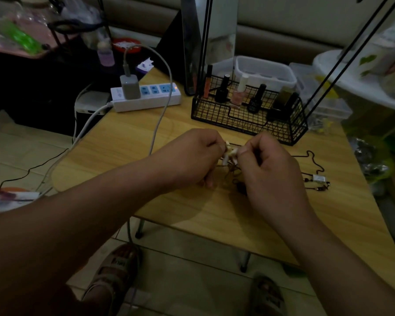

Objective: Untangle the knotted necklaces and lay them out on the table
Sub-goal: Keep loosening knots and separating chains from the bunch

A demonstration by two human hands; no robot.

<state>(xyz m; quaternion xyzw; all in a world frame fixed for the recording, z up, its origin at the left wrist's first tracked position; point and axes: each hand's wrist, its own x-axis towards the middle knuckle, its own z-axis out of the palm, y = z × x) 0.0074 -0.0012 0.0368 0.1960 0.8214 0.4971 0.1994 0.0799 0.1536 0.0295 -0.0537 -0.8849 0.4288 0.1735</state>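
So the knot sits right between both hands, over the table in front of the basket. The left hand pinches its pale beady bit, and the right hand pinches the cord just beside it, fingers curled tight. The loose chain trails off rightward, so I'd guess the right hand is better placed to draw it out that way.

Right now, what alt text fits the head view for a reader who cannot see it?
A left hand and right hand pinch the knotted necklaces with pale beads over a wooden table. A dark chain trails rightward on it; a wire basket of nail polish and a power strip stand behind.
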